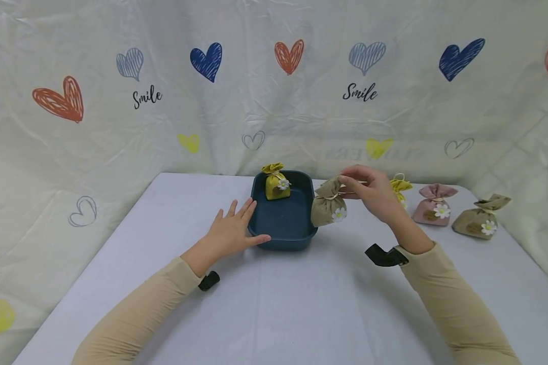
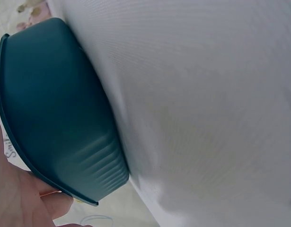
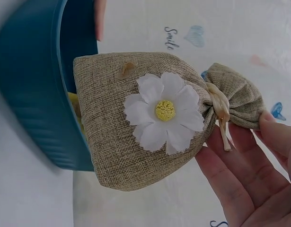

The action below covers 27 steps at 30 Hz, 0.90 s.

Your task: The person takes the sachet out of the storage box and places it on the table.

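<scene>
My right hand (image 1: 370,192) pinches a tan burlap drawstring pouch (image 1: 325,209) by its gathered neck, at the right rim of a dark blue-green plastic basin (image 1: 280,242). A white daisy with a yellow centre (image 3: 165,111) decorates the pouch's side. With fingers spread straight, my left hand (image 1: 230,233) rests against the basin's left rim. Inside the basin, at its back, stands a yellow pouch (image 1: 277,188) with a small daisy. In the right wrist view, the tan pouch overlaps the basin's rim.
Along the table's right side stand another yellow pouch (image 1: 401,186), partly behind my right hand, a pink pouch (image 1: 434,210) and a second tan pouch (image 1: 475,223). A white cloth covers the table (image 1: 301,304). Behind it hangs a pale curtain (image 1: 255,101) printed with hearts.
</scene>
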Each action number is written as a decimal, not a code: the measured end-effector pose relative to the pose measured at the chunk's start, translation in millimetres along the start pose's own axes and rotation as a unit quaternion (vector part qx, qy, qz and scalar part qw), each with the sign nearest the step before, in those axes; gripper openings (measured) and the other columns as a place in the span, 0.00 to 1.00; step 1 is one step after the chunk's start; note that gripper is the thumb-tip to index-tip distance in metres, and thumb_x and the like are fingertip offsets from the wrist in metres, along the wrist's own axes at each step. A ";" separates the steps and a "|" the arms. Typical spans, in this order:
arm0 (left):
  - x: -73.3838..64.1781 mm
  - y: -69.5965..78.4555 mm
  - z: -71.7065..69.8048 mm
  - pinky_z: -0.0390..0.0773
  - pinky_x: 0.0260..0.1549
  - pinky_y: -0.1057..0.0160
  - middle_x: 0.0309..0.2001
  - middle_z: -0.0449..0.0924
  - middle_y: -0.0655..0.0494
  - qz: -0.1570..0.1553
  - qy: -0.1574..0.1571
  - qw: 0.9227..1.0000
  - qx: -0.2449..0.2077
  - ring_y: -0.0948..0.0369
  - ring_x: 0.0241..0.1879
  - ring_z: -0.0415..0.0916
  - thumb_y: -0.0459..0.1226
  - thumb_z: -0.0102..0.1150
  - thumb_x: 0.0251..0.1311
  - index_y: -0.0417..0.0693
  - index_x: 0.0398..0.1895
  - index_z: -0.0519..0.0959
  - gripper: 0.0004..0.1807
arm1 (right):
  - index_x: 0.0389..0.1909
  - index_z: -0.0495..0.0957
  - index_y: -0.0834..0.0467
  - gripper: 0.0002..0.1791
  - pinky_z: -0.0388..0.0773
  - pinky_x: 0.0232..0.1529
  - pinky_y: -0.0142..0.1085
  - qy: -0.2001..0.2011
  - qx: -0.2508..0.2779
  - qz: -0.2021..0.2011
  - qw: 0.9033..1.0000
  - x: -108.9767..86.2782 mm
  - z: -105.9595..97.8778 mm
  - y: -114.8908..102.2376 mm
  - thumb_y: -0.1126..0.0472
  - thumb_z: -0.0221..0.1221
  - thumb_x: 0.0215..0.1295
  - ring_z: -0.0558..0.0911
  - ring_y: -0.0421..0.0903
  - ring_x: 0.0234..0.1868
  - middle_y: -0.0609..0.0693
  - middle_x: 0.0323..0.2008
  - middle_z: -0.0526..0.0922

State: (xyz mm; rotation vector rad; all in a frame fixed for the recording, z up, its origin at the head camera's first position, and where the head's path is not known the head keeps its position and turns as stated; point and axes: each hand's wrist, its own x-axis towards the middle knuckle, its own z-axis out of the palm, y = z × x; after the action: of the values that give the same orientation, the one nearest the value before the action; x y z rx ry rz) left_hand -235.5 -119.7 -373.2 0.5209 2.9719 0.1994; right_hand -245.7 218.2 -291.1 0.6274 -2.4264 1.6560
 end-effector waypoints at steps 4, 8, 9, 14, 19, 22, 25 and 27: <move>0.2 0.3 -0.8 0.45 0.72 0.33 0.83 0.39 0.55 -0.001 -0.002 1.000 0.002 0.42 0.80 0.35 0.76 0.47 0.61 0.51 0.85 0.43 0.60 | 0.53 0.76 0.75 0.15 0.84 0.43 0.32 0.006 -0.001 0.000 1.000 -3.3 -6.7 3.4 0.65 0.56 0.78 0.87 0.35 0.40 0.47 0.41 0.83; 0.3 0.6 -2.1 0.44 0.72 0.33 0.83 0.39 0.54 0.000 -0.001 1.000 0.000 0.42 0.80 0.35 0.75 0.47 0.61 0.50 0.85 0.43 0.60 | 0.52 0.77 0.73 0.15 0.85 0.43 0.34 0.013 0.009 -0.004 1.000 -5.3 -13.7 8.5 0.63 0.57 0.78 0.87 0.36 0.40 0.44 0.41 0.83; 0.1 0.8 -2.6 0.44 0.72 0.33 0.83 0.39 0.54 -0.001 -0.001 1.000 -0.001 0.42 0.80 0.35 0.75 0.47 0.61 0.50 0.85 0.43 0.60 | 0.51 0.78 0.71 0.14 0.85 0.43 0.34 0.015 0.014 -0.005 1.000 -5.8 -15.5 9.8 0.62 0.57 0.78 0.88 0.36 0.40 0.43 0.41 0.83; -0.3 1.3 -3.4 0.44 0.72 0.33 0.83 0.40 0.54 0.000 -0.001 1.000 -0.002 0.42 0.80 0.36 0.75 0.48 0.61 0.50 0.85 0.43 0.60 | 0.48 0.81 0.65 0.09 0.84 0.42 0.33 0.029 0.029 -0.010 0.999 -10.3 -24.7 16.5 0.63 0.58 0.77 0.88 0.36 0.40 0.42 0.40 0.84; -0.7 1.6 -3.5 0.44 0.72 0.33 0.83 0.40 0.53 0.000 -0.001 1.000 -0.004 0.42 0.80 0.36 0.75 0.48 0.61 0.50 0.85 0.44 0.60 | 0.46 0.84 0.58 0.06 0.84 0.40 0.31 0.043 0.030 -0.002 0.999 -15.6 -33.4 20.8 0.63 0.58 0.77 0.88 0.35 0.39 0.40 0.39 0.84; -1.1 1.8 -3.6 0.45 0.72 0.33 0.83 0.40 0.53 0.001 0.000 1.000 -0.003 0.41 0.80 0.36 0.75 0.48 0.61 0.50 0.85 0.44 0.60 | 0.43 0.84 0.53 0.07 0.84 0.39 0.31 0.050 0.044 0.003 0.998 -19.1 -38.0 20.8 0.64 0.58 0.76 0.88 0.35 0.38 0.40 0.38 0.85; -0.8 1.5 -2.4 0.45 0.72 0.33 0.83 0.41 0.53 0.003 0.000 1.000 -0.003 0.41 0.80 0.36 0.75 0.48 0.61 0.49 0.85 0.45 0.60 | 0.43 0.84 0.53 0.07 0.84 0.39 0.30 0.059 0.035 0.009 0.998 -23.4 -42.9 21.9 0.64 0.58 0.77 0.88 0.34 0.38 0.39 0.37 0.85; -0.5 1.4 -2.0 0.45 0.72 0.33 0.83 0.41 0.53 0.004 0.000 1.000 -0.003 0.41 0.80 0.36 0.75 0.48 0.61 0.49 0.85 0.45 0.60 | 0.43 0.84 0.53 0.06 0.84 0.39 0.29 0.067 0.022 0.010 0.997 -26.7 -46.3 23.3 0.63 0.58 0.77 0.88 0.34 0.37 0.39 0.37 0.85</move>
State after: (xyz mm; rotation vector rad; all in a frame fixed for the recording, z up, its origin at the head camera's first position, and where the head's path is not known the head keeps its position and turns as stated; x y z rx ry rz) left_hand -234.8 -118.8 -371.0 0.5332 2.9685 0.2100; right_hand -236.7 274.6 -302.3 0.4832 -2.3153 1.7044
